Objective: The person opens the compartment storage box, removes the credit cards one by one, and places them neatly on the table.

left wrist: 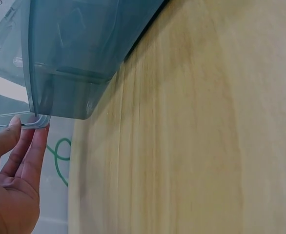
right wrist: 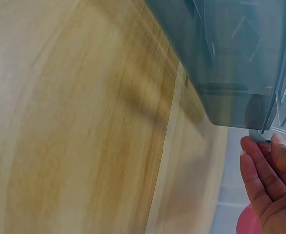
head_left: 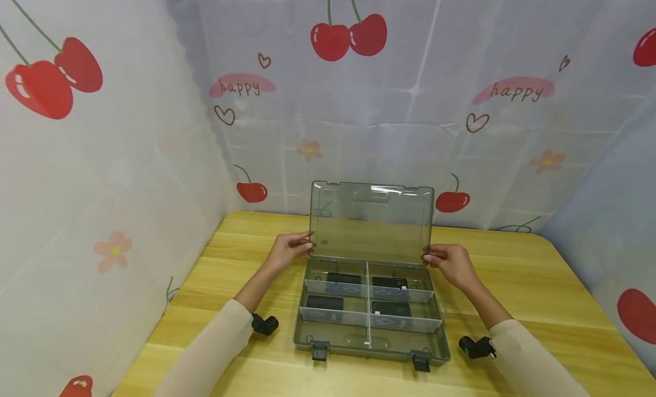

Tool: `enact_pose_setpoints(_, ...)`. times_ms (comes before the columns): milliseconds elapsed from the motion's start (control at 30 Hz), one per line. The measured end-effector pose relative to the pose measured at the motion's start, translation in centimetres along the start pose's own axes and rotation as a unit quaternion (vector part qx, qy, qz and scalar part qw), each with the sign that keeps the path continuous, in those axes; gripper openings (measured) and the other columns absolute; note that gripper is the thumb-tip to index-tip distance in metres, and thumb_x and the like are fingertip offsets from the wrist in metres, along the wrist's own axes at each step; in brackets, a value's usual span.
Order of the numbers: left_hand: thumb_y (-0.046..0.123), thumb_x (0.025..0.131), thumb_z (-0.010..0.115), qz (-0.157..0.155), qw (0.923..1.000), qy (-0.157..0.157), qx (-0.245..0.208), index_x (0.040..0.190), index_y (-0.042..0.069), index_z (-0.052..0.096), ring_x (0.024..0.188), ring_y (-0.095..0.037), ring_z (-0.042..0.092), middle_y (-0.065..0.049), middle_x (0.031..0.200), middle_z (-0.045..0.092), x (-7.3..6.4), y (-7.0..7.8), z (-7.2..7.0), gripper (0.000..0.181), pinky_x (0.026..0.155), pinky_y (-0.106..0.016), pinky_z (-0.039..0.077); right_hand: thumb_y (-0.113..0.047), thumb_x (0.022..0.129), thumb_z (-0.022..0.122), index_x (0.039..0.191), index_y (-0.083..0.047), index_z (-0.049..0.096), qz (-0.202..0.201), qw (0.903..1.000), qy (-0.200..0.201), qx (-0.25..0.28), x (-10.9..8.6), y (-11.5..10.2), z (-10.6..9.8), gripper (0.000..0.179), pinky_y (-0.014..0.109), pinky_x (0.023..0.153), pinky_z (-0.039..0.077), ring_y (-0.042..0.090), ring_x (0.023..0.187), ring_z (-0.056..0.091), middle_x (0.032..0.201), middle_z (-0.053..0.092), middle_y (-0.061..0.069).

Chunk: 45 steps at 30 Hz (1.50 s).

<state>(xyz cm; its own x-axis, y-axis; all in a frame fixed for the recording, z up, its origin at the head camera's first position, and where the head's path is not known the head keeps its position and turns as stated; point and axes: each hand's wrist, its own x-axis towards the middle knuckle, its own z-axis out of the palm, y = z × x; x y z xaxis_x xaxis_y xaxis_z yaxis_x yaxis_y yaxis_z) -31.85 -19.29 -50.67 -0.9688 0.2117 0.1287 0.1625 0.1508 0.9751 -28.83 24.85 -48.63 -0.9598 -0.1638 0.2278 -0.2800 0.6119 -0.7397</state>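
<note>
Compartment box (head_left: 333,332), on the counter (head_left: 251,365), its lid (head_left: 369,223) raised at the back. My left hand (head_left: 287,252) and right hand (head_left: 454,264) — thumbs nearly meeting fingers — pinch its lower side edges; moving both evenly should prevent twisting.

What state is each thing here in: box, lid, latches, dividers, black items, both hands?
Box: open, lying flat on the table.
Lid: raised, roughly upright.
Latches: unfastened, at the box's front.
Dividers: standing in the box.
Black items: lying in the box.
Left hand: pinching the lid's left edge.
Right hand: pinching the lid's right edge.
</note>
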Motion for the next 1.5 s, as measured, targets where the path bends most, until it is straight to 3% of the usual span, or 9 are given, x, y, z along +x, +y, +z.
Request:
enact_pose_setpoints(367,0.002,0.096,0.068,-0.028,0.9996,0.009,-0.006,0.134,-0.004,0.064,0.083,-0.011,0.071,-0.018,0.104,0.074,0.6,-0.9,0.1,0.038,0.075,-0.028,0.062,0.004,0.099,0.061,0.125,0.022,0.060,0.036,0.9983,-0.019,0.041,0.1,0.2,0.4,0.032,0.032,0.070,0.063,0.040,0.090,0.074,0.109,0.069,0.035)
enact_pose_setpoints(633,0.003,0.098,0.066,-0.041,0.9992,0.003,-0.005,0.134,-0.009,0.061,0.085,-0.013,0.072,-0.020,0.104,0.074,0.6,-1.2,0.4,0.038,0.080,-0.036,0.063,0.003,0.100,0.060,0.125,0.023,0.058,0.067,0.9944,-0.039,0.072,0.1,0.6,0.7,0.032,0.033,0.073,0.063,0.042,0.099,0.071,0.112,0.067,0.036)
enact_pose_setpoints(767,0.001,0.099,0.063,-0.050,0.9987,0.002,-0.010,0.135,-0.011,0.058,0.092,-0.020,0.073,-0.025,0.110,0.071,0.4,-1.2,0.5,0.038,0.086,-0.041,0.061,0.002,0.101,0.059,0.123,0.024,0.058,0.075,0.9932,-0.046,0.076,0.1,0.5,0.7,0.031,0.031,0.073,0.063,0.040,0.098,0.072,0.110,0.068,0.035)
enact_pose_setpoints(900,0.001,0.100,0.062,-0.060,0.9980,0.002,-0.022,0.136,-0.013,0.057,0.096,-0.024,0.073,-0.028,0.115,0.069,0.4,-1.3,0.5,0.039,0.084,-0.036,0.062,0.002,0.101,0.058,0.122,0.024,0.059,0.079,0.9931,-0.051,0.070,0.2,0.2,0.7,0.031,0.030,0.070,0.063,0.036,0.092,0.073,0.108,0.069,0.035)
enact_pose_setpoints(1100,0.001,0.100,0.062,-0.079,0.9965,-0.001,-0.029,0.135,-0.009,0.059,0.097,-0.021,0.072,-0.026,0.118,0.069,0.8,-1.2,0.3,0.037,0.079,-0.029,0.062,0.002,0.101,0.058,0.123,0.026,0.056,0.096,0.9911,-0.057,0.073,0.3,-0.5,0.4,0.033,0.030,0.067,0.063,0.028,0.085,0.073,0.109,0.067,0.037)
enact_pose_setpoints(1500,0.004,0.101,0.062,-0.122,0.9911,-0.009,-0.053,0.136,-0.012,0.057,0.097,-0.017,0.071,-0.024,0.121,0.069,0.7,-1.5,-0.1,0.038,0.082,-0.032,0.062,0.001,0.101,0.059,0.121,0.025,0.058,0.120,0.9877,-0.066,0.076,0.2,-0.7,0.4,0.032,0.031,0.066,0.063,0.021,0.080,0.072,0.107,0.069,0.034)
